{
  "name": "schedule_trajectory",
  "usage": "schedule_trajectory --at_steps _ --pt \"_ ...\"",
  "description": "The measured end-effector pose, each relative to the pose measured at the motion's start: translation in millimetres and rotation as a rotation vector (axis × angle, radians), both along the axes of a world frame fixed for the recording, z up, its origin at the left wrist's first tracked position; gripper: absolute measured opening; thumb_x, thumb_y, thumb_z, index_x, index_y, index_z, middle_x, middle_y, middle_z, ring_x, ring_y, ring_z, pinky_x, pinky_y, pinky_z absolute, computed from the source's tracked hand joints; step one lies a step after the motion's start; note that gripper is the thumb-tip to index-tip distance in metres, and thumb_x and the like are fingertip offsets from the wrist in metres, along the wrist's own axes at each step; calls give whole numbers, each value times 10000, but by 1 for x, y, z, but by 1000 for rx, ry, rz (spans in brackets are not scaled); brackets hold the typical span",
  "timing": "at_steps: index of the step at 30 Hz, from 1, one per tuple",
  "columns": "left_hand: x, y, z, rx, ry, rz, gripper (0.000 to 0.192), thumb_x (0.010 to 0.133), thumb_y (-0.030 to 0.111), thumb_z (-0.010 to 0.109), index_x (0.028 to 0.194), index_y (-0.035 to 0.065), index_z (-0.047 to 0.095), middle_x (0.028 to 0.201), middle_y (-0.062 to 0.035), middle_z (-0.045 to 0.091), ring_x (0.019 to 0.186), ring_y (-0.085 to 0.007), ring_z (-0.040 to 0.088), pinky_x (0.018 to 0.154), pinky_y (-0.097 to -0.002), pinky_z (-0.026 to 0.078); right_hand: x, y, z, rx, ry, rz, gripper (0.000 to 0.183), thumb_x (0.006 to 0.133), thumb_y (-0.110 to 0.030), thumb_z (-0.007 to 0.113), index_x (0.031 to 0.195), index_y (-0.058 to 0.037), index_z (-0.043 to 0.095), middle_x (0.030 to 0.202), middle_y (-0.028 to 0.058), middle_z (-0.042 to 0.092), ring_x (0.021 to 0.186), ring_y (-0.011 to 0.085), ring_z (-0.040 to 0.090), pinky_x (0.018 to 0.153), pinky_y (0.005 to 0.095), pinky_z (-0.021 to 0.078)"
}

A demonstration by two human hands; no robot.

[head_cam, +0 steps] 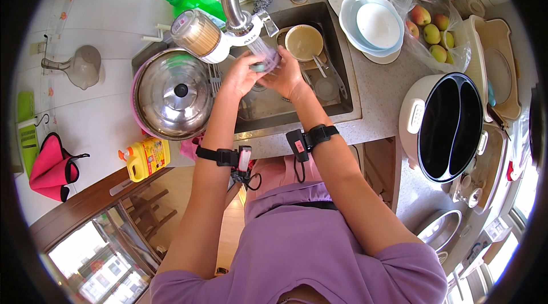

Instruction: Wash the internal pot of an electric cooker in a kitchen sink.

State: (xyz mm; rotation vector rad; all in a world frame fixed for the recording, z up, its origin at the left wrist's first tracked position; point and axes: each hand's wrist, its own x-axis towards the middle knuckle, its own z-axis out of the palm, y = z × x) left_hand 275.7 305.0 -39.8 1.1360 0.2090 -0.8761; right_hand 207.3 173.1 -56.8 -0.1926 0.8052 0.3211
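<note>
Water runs from the filter tap (252, 38) over both my hands, above the left part of the sink (274, 118). My left hand (243, 74) and my right hand (287, 74) hold a small, clear purplish item (269, 59) between them, perhaps a cup or bowl; motion blur and water hide its exact shape. Something pale green shows by my left fingers. Just beyond my right hand, a bowl with cloudy liquid (303, 42) stands in the sink with a spoon (319, 65) in it. More utensils and a small clear dish (326, 89) lie in the sink.
Left of the sink sits a large basin under a steel lid (171, 94). A green bottle (197, 2) stands behind. Stacked white bowls (379, 26), a bag of apples (437, 34) and a divided pot (449, 128) are on the right. A yellow detergent bottle (150, 156) is at the near left.
</note>
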Motion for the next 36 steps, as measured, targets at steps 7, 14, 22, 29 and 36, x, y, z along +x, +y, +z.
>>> schedule_trajectory --at_steps 7,14,22,29,36 --pt "-3 13 -16 533 -44 88 310 873 207 634 1149 72 599 1135 -84 657 1052 -234 624 889 -464 496 10 10 -40 -745 -142 29 263 992 -86 441 1207 -40 585 1037 112 676 916 217 656 772 348 526" --pt "10 -10 -42 181 194 103 288 931 352 553 977 77 629 919 -80 665 840 -213 642 761 -395 530 5 55 -4 -1211 -85 140 433 881 -303 623 1163 25 594 994 278 685 921 437 673 847 473 514" --pt "11 -27 -67 346 32 277 164 873 248 655 871 85 641 809 -64 644 684 -215 619 614 -415 511 4 42 -5 -1379 -54 229 432 961 -353 540 941 61 661 891 336 650 903 461 657 814 491 495" --pt "-1 -47 -42 462 -94 314 156 906 253 639 894 103 597 841 -23 615 709 -190 594 632 -388 499 13 30 -12 -1301 45 247 471 1009 -356 481 925 67 670 889 322 666 886 466 657 817 486 497" --pt "-1 -37 -32 505 -6 278 232 942 334 590 970 104 610 871 -51 622 775 -198 604 662 -377 504 14 24 -14 -1313 15 185 437 978 -349 489 924 43 675 975 322 664 954 489 637 901 517 482"
